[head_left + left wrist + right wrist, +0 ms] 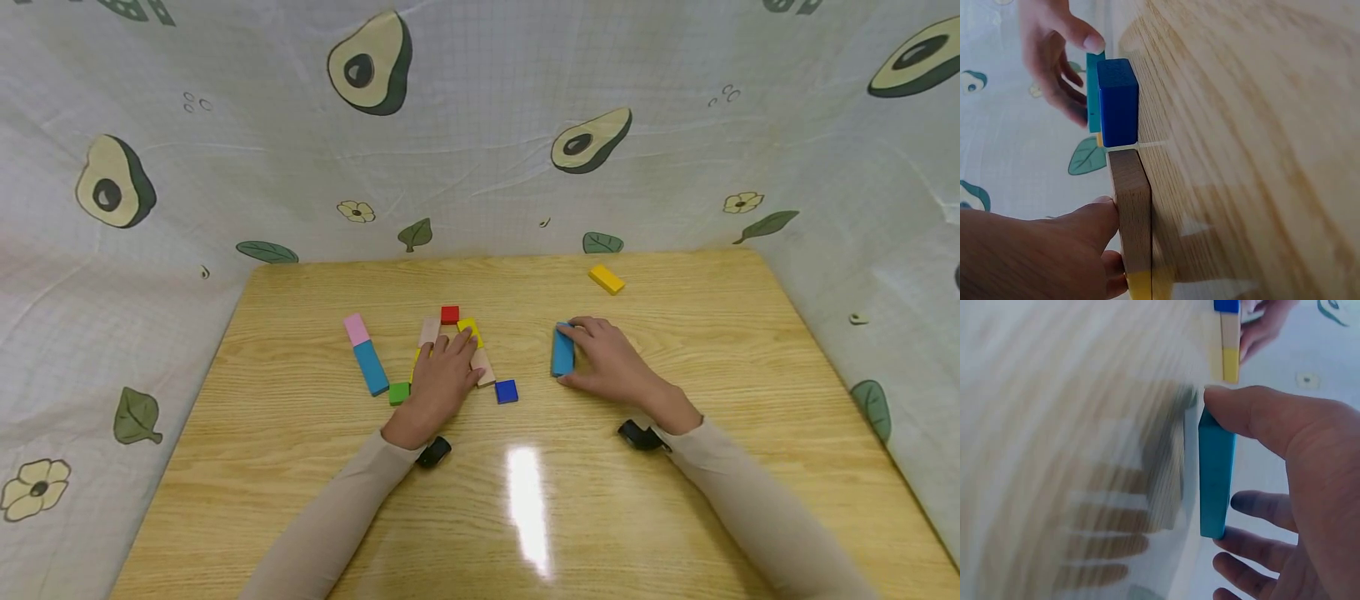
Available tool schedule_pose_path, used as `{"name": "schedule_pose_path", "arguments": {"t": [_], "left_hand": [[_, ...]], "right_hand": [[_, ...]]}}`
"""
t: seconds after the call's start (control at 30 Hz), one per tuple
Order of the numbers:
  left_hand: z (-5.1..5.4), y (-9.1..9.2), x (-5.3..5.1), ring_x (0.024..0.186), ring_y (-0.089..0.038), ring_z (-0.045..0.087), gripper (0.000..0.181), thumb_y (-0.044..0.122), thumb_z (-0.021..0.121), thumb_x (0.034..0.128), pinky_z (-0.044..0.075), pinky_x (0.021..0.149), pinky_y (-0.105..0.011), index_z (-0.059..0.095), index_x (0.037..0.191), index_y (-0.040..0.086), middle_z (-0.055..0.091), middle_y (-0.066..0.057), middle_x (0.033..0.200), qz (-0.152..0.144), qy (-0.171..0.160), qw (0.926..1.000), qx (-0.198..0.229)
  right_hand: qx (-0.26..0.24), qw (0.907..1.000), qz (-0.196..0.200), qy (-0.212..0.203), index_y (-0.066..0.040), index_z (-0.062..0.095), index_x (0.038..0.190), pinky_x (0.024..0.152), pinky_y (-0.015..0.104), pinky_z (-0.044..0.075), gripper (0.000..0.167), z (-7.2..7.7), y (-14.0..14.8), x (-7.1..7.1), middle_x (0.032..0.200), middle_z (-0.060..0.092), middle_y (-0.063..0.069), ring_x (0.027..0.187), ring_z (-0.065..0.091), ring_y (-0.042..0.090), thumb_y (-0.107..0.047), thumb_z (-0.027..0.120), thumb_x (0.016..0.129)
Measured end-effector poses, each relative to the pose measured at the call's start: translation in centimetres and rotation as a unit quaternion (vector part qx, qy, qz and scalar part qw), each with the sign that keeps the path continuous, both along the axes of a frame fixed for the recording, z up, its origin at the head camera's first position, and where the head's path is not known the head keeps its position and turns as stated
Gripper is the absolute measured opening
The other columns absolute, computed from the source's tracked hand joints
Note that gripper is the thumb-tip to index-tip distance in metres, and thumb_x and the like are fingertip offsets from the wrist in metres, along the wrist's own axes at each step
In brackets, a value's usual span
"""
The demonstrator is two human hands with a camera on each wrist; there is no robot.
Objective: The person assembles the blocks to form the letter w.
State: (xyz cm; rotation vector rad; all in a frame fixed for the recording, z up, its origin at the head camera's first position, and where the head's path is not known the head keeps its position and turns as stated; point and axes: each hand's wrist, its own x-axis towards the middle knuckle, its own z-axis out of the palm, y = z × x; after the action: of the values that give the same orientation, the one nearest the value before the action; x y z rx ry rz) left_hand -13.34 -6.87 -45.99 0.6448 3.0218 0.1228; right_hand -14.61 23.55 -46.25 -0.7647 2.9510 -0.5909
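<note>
On the wooden table my right hand pinches a light blue block lengthwise, the thumb at its near end and fingers at its far end. The right wrist view shows the same light blue block with a gap between it and its reflection. My left hand touches the left side of a slanted pair, a yellow block and a plain wooden block. In the left wrist view its thumb rests against the wooden block. The hand partly hides a second yellow block.
A red block, another wooden block, a green block and a dark blue block lie around the left hand. Farther left, a pink block meets a blue block. An orange-yellow block lies at the back right.
</note>
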Motion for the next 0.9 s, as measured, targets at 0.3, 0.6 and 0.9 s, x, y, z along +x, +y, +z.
{"name": "schedule_pose_path", "arguments": {"t": [0.3,0.6,0.9], "left_hand": [[0.1,0.0,0.1,0.139,-0.033,0.048,0.056,0.04,0.059,0.1087,0.041,0.113,-0.051,0.055,0.155,0.009,0.045,-0.007,0.165,-0.002,0.0,1.0,0.002],[0.1,-0.1,0.1,0.138,-0.033,0.049,0.055,0.04,0.06,0.1085,0.042,0.112,-0.051,0.055,0.154,0.009,0.046,-0.008,0.165,-0.003,0.001,1.0,0.002],[0.1,-0.1,0.0,0.139,-0.035,0.049,0.056,0.039,0.06,0.1087,0.041,0.113,-0.053,0.054,0.155,0.008,0.045,-0.008,0.165,-0.003,-0.005,0.9999,0.011]], "right_hand": [[-0.004,0.9999,0.007,0.01,-0.001,0.052,0.154,0.115,0.064,0.038,0.085,0.1,-2.1,0.8,0.151,0.052,0.025,0.139,0.047,0.046,-0.036,0.089,0.086],[-0.009,0.9999,0.009,0.01,-0.002,0.053,0.154,0.115,0.064,0.039,0.084,0.0,-3.5,1.3,0.151,0.052,0.025,0.139,0.049,0.046,-0.036,0.09,0.086],[0.0,0.9998,0.009,0.02,-0.002,0.055,0.153,0.114,0.062,0.041,0.085,-0.1,-4.4,1.4,0.149,0.054,0.024,0.138,0.05,0.045,-0.037,0.091,0.085]]}}
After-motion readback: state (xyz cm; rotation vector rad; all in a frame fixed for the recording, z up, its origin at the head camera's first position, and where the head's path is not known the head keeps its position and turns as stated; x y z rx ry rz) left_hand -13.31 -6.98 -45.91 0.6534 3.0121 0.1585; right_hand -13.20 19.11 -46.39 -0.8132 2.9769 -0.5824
